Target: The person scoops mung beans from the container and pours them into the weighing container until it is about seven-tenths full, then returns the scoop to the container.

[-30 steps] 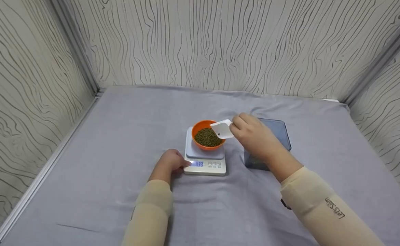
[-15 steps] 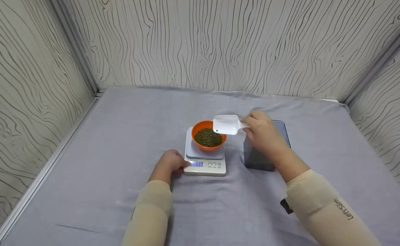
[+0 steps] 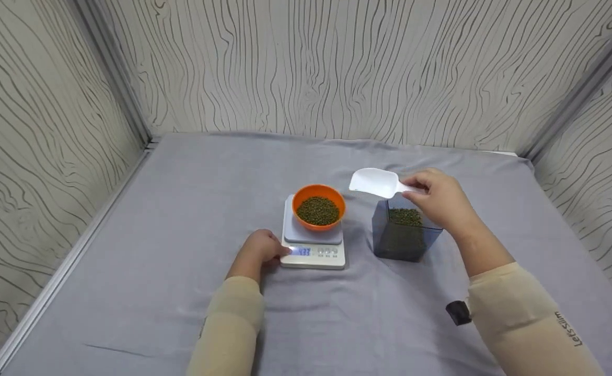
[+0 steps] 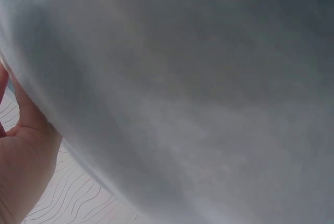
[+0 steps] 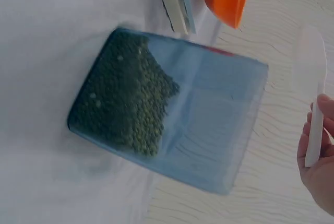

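Note:
In the head view my right hand pinches the handle of a white plastic scoop, level above the far left side of a clear bluish box. The box is partly filled with small green mung beans. An orange bowl of the same beans stands on a white kitchen scale, whose lit display seems to read 433. My left hand holds the scale's front left edge, with a fingertip beside the display. In the left wrist view grey cloth hides most of that hand.
A grey cloth with wrinkles covers the table. Patterned white panels enclose the back and both sides. A small black object shows at the right sleeve's cuff.
My right hand has drawn the scoop from over the bowl to the right and levelled it, uncovering the box's contents. The left hand and the scale's reading stay the same.

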`<state>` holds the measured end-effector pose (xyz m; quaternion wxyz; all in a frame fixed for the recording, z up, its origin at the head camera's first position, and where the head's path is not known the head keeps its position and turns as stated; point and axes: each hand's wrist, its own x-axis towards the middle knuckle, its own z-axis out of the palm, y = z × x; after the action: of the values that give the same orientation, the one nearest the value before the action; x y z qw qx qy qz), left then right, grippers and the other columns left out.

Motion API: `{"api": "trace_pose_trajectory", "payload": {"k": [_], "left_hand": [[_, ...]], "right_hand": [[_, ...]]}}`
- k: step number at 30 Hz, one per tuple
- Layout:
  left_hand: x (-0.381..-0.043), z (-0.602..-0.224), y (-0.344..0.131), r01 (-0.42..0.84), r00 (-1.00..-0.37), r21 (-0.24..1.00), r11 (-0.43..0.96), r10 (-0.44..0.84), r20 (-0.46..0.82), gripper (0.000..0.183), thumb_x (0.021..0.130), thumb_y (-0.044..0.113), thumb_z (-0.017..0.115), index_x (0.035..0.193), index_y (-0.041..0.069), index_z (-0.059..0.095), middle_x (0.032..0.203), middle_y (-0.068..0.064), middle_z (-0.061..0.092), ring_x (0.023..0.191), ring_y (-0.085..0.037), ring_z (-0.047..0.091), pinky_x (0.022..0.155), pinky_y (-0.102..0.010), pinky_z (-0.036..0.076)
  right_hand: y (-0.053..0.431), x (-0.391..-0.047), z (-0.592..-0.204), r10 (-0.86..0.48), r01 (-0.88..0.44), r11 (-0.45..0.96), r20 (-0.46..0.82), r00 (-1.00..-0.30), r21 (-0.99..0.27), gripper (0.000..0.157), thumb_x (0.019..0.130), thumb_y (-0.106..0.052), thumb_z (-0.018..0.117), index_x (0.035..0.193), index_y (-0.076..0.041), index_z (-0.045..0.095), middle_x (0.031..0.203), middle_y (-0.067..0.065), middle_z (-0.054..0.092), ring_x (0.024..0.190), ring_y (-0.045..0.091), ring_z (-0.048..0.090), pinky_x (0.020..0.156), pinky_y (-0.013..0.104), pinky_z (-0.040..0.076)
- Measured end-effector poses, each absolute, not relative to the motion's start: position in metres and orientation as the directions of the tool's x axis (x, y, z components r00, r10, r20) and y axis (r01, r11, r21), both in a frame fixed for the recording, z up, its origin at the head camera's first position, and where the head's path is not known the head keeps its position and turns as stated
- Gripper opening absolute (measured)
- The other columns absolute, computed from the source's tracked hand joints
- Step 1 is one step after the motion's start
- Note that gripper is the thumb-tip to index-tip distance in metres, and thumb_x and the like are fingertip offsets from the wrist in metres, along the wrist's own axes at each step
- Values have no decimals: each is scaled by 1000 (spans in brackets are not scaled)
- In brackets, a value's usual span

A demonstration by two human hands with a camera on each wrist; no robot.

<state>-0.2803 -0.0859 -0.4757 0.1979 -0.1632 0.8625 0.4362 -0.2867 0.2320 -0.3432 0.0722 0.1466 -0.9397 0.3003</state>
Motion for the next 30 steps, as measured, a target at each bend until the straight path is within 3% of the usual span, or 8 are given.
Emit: {"api": "trace_pose_trajectory", "payload": {"k": [14,21,30], "left_hand": [[-278,-476,-87,-425,-884,700,574,-98,-457,25,75,20,75,86,5,57,73,-5,55,66,-16,51,57,-26,42],[-278,-476,-86,-434,-881,700,567,-104,-462,26,76,19,75,87,5,57,74,-5,55,67,-16,52,58,-27,42],[-280,-476,-86,-468,-862,686,558,-117,-493,26,76,20,74,89,5,58,76,-6,57,68,-18,52,58,-28,43]], "right_hand": [[282,-284,-318,-268,-295,841,124,-955,-454,16,84,-12,65,96,0,66,96,15,62,85,23,54,74,35,42],[291,-288,-322,-329,-359,880,147,-933,-309,8,78,-1,63,85,2,66,83,16,60,76,26,54,68,41,42],[273,-292,-331,-345,-353,929,89,-935,-111,8,73,2,62,80,5,63,77,18,54,75,37,53,71,50,42]]}}
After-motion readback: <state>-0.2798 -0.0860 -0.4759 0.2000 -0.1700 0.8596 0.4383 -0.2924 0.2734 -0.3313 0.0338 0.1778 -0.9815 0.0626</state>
